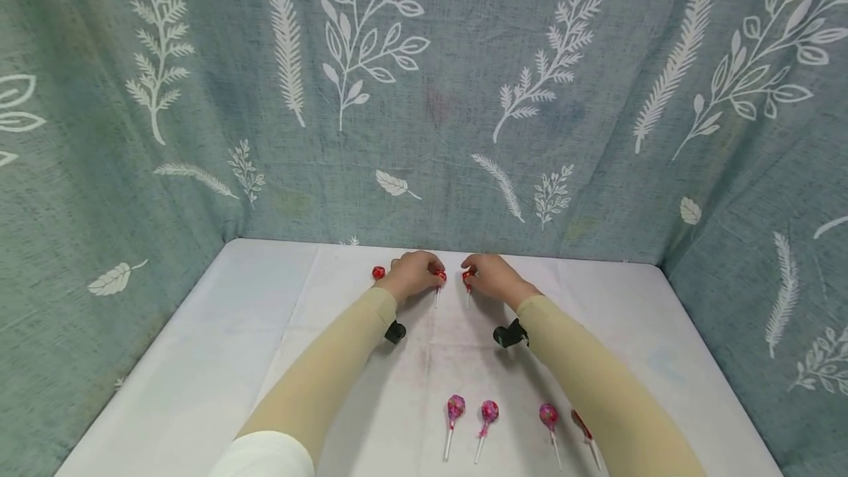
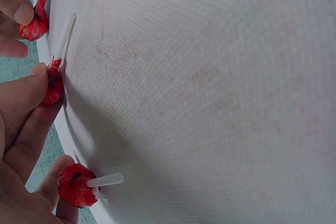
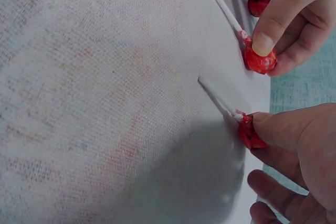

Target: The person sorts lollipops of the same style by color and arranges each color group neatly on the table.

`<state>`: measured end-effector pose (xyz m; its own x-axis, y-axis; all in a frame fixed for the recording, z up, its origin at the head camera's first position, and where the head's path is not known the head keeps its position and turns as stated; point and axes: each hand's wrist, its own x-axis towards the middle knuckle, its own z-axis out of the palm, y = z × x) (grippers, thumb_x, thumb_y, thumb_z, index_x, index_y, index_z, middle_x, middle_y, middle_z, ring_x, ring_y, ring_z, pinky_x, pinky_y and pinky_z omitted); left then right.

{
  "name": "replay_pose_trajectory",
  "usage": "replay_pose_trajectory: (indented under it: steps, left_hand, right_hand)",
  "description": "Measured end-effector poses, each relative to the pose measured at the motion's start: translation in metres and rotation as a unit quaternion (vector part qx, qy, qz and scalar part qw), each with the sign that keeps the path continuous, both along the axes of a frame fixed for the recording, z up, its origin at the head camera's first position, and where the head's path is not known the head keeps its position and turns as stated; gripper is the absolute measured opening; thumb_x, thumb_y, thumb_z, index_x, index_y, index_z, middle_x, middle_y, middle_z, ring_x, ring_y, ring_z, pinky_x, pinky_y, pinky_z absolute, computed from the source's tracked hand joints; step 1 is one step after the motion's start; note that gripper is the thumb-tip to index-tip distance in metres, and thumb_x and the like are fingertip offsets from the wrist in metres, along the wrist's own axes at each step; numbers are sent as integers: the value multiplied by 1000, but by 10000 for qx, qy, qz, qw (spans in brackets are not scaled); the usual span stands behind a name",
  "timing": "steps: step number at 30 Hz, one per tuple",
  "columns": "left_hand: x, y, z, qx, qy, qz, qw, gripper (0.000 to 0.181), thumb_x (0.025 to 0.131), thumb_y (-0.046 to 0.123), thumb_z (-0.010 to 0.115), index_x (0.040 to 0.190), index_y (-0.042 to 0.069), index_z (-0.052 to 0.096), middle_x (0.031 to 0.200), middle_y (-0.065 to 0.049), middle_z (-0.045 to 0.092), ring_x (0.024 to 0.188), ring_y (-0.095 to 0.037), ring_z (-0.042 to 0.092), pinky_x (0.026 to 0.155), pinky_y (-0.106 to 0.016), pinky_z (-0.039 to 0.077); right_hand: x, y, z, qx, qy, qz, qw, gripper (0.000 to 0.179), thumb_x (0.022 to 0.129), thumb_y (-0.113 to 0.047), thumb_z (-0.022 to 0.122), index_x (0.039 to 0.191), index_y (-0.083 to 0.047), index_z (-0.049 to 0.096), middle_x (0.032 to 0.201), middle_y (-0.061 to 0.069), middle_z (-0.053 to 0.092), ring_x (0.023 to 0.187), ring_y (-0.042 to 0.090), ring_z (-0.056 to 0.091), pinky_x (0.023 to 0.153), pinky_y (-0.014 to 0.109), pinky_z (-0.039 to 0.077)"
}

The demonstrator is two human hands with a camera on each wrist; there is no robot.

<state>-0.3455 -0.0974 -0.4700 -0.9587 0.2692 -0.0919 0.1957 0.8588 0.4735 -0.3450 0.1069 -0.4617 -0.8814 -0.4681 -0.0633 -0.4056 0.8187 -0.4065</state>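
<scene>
L/R hands (image 1: 416, 275) pinch red pops (image 3: 260, 62); pink pops (image 1: 489, 411) head cam only.

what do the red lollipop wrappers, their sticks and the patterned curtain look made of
Red wrappers: probably thin plastic film with some gloss, judging by the crinkles and small highlights.
Sticks: smooth and whitish, perhaps plastic, though rolled paper can't be ruled out.
Patterned curtain: seemingly woven fabric, matte, since it hangs in soft folds and shows thread-like texture.

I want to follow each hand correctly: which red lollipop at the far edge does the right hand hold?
The rightmost red lollipop there, pinched at its wrapped head. The left hand pinches the neighbouring lollipop, and another lollipop is further left.
</scene>
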Motion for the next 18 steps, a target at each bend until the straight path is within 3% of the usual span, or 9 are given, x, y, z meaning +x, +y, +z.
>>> replay_pose_trajectory:
  steps: [9,18]
  left_hand:
    - [1,3,-4,34,1,-44,10000,25,86,32,79,109,22,74,100,10,70,104,-18,61,94,-50,36]
    - [2,-1,2,159,-27,34,9999,26,88,31,77,111,21,73,105,7,70,106,-19,61,95,-50,35]
  right_hand:
    - [9,12,7,-61,-433,-310,9986,39,96,-20,64,133,-7,61,126,14,62,117,29,58,97,45,47]
    - [30,41,10,-256,-173,-101,9995,41,97,-24,67,134,-9,61,130,10,62,119,29,56,97,46,46]
